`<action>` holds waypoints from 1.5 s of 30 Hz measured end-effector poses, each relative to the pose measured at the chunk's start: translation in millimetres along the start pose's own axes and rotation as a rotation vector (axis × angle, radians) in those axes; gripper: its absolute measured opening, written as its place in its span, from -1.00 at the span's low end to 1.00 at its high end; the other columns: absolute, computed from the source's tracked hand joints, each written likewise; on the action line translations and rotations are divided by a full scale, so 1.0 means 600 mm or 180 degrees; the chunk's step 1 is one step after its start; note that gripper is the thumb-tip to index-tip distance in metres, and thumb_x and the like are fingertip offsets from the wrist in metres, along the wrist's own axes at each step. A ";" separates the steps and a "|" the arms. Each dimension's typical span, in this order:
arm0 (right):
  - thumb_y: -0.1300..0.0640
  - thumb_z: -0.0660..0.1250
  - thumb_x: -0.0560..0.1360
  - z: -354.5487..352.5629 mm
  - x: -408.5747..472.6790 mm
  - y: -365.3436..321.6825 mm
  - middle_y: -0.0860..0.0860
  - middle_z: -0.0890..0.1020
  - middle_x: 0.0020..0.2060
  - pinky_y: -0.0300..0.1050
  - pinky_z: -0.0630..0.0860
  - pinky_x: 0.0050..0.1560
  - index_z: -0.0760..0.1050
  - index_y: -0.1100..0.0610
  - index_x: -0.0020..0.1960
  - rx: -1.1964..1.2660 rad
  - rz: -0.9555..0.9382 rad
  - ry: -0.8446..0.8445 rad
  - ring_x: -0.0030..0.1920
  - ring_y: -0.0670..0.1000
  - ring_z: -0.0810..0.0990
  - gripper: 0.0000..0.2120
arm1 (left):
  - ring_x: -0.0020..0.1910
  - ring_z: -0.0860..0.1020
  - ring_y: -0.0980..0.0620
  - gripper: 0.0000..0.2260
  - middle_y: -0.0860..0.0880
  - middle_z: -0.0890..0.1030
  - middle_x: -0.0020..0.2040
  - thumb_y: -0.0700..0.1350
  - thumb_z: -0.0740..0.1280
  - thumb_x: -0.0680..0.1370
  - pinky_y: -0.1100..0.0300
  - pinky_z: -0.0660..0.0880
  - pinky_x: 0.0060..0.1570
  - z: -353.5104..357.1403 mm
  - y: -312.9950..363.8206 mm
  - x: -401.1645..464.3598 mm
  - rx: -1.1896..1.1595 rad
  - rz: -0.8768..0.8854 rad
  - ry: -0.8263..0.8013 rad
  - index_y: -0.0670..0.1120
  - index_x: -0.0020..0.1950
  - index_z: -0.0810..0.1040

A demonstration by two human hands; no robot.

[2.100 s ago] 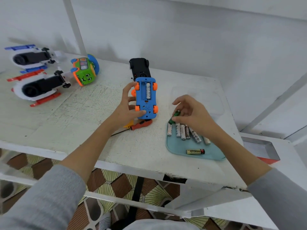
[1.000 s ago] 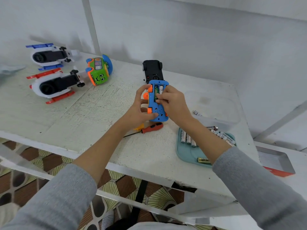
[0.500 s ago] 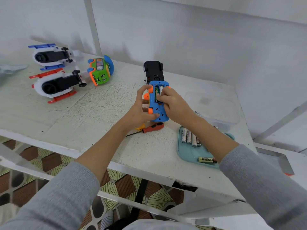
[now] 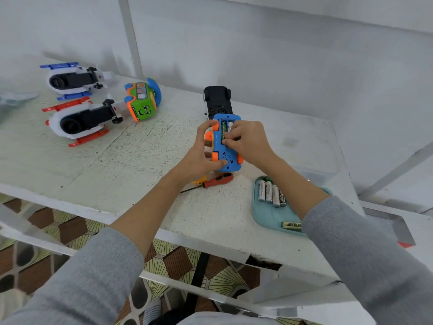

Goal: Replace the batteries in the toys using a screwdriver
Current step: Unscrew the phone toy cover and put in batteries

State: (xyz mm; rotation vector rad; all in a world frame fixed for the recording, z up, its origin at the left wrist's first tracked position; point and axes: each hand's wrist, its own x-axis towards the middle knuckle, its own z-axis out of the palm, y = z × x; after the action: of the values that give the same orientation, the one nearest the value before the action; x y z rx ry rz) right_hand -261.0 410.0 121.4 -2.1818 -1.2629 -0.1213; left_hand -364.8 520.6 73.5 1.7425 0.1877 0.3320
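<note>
At ten o'clock lie two toy helicopters [image 4: 77, 113] and a green toy [image 4: 141, 102]. Centre, the left hand [image 4: 201, 151] grips the upturned blue toy car [image 4: 226, 146]; the right hand [image 4: 248, 141] pinches a green battery [image 4: 223, 133] in its compartment. Screwdriver [image 4: 216, 180] just below; battery tray [image 4: 264, 216] at four o'clock.

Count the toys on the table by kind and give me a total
Helicopters: 2, blue-trimmed helicopter and red-trimmed helicopter
Buses: 1, green bus
Cars: 2, black car and blue car, held by both hands
Total: 5
</note>
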 end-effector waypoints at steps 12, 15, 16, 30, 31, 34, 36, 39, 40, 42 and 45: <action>0.37 0.27 0.49 0.002 -0.016 0.007 0.21 0.53 -0.12 -0.56 0.31 -0.21 0.59 0.33 0.04 0.0204 -0.0233 -0.0063 -0.21 -0.04 0.40 -0.82 | 0.12 0.56 -0.11 -0.25 -0.07 0.43 0.16 -0.41 0.43 0.41 0.21 0.60 -0.10 -0.008 0.001 0.000 -0.0135 0.0007 0.0165 0.25 0.31 0.17; 0.41 0.31 0.44 0.003 -0.023 0.007 0.17 0.56 -0.09 -0.53 0.39 -0.17 0.58 0.31 0.05 0.0462 -0.0297 0.0415 -0.22 -0.16 0.43 -0.80 | 0.15 0.55 -0.05 -0.25 -0.03 0.45 0.18 -0.38 0.44 0.42 0.20 0.60 -0.08 -0.031 0.010 0.004 -0.0104 0.0091 0.0328 0.25 0.32 0.18; 0.41 0.33 0.43 0.005 -0.024 0.003 0.14 0.55 -0.12 -0.49 0.41 -0.19 0.59 0.30 0.02 0.0556 -0.0304 0.0564 -0.23 -0.19 0.44 -0.81 | 0.15 0.55 -0.04 -0.25 -0.02 0.45 0.18 -0.37 0.44 0.42 0.20 0.59 -0.07 -0.041 0.013 0.005 -0.0083 0.0098 0.0380 0.26 0.32 0.17; 0.15 0.46 0.38 0.083 -0.013 -0.049 0.00 0.46 -0.10 -0.17 0.44 -0.11 0.54 0.11 0.03 0.0189 0.0570 -0.1384 -0.17 -0.01 0.46 -0.76 | 0.11 0.58 -0.02 -0.23 -0.04 0.44 0.17 -0.38 0.44 0.43 0.26 0.59 -0.14 -0.197 -0.021 -0.030 -0.0018 -0.0169 0.0780 0.24 0.37 0.16; 0.13 0.47 0.37 0.085 -0.011 -0.051 0.01 0.45 -0.08 -0.15 0.44 -0.10 0.53 0.10 0.04 0.0101 0.0593 -0.1491 -0.16 -0.01 0.45 -0.73 | 0.11 0.58 -0.02 -0.23 -0.06 0.44 0.18 -0.38 0.44 0.43 0.23 0.60 -0.13 -0.200 -0.025 -0.031 -0.0028 -0.0179 0.0770 0.22 0.39 0.16; 0.09 0.49 0.36 0.089 -0.007 -0.057 0.03 0.45 -0.05 -0.23 0.40 -0.17 0.53 0.08 0.05 0.0020 0.0700 -0.1657 -0.14 -0.02 0.43 -0.70 | 0.03 0.60 0.10 -0.23 -0.06 0.44 0.18 -0.38 0.44 0.43 0.21 0.60 -0.13 -0.206 -0.031 -0.031 -0.0062 -0.0172 0.0745 0.18 0.41 0.16; 0.12 0.50 0.35 0.090 -0.006 -0.061 0.05 0.46 -0.03 -0.32 0.36 -0.26 0.54 0.07 0.02 0.0109 0.0860 -0.1662 -0.12 -0.03 0.42 -0.72 | -0.02 0.62 0.20 -0.25 -0.01 0.45 0.16 -0.38 0.43 0.43 0.25 0.59 -0.17 -0.207 -0.031 -0.029 -0.0076 -0.0155 0.0732 0.18 0.40 0.16; 0.18 0.51 0.33 0.092 -0.005 -0.066 0.04 0.46 -0.05 -0.36 0.38 -0.37 0.53 0.03 -0.04 0.0377 0.1138 -0.1597 -0.20 -0.05 0.46 -0.75 | -0.03 0.62 0.24 -0.25 0.01 0.46 0.16 -0.39 0.43 0.44 0.26 0.58 -0.18 -0.210 -0.034 -0.028 -0.0113 -0.0142 0.0698 0.20 0.38 0.17; 0.21 0.51 0.33 0.092 -0.005 -0.067 0.03 0.47 -0.08 -0.34 0.44 -0.40 0.52 0.02 -0.07 0.0584 0.1274 -0.1579 -0.26 -0.05 0.49 -0.75 | -0.02 0.62 0.23 -0.26 0.00 0.45 0.16 -0.38 0.43 0.44 0.25 0.58 -0.17 -0.211 -0.034 -0.028 -0.0129 -0.0149 0.0692 0.22 0.37 0.17; 0.28 0.50 0.32 0.091 -0.009 -0.067 0.02 0.49 -0.15 -0.20 0.58 -0.36 0.53 0.03 -0.11 0.1026 0.1511 -0.1544 -0.32 -0.01 0.52 -0.75 | -0.02 0.62 0.20 -0.26 0.01 0.45 0.17 -0.38 0.43 0.44 0.26 0.58 -0.16 -0.211 -0.035 -0.029 -0.0162 -0.0150 0.0673 0.25 0.34 0.18; 0.35 0.48 0.32 0.084 -0.014 -0.063 0.02 0.50 -0.23 0.02 0.62 -0.21 0.58 0.08 -0.10 0.1508 0.1642 -0.1367 -0.30 0.00 0.52 -0.75 | -0.01 0.62 0.17 -0.26 0.02 0.46 0.15 -0.37 0.44 0.44 0.25 0.58 -0.14 -0.208 -0.037 -0.030 -0.0168 -0.0132 0.0652 0.26 0.34 0.17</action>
State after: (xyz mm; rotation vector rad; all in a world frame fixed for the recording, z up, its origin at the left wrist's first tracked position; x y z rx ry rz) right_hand -307.0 444.4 94.5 -2.0788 -0.7776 0.8065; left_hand -420.8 635.7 70.5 1.6493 0.3594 0.4815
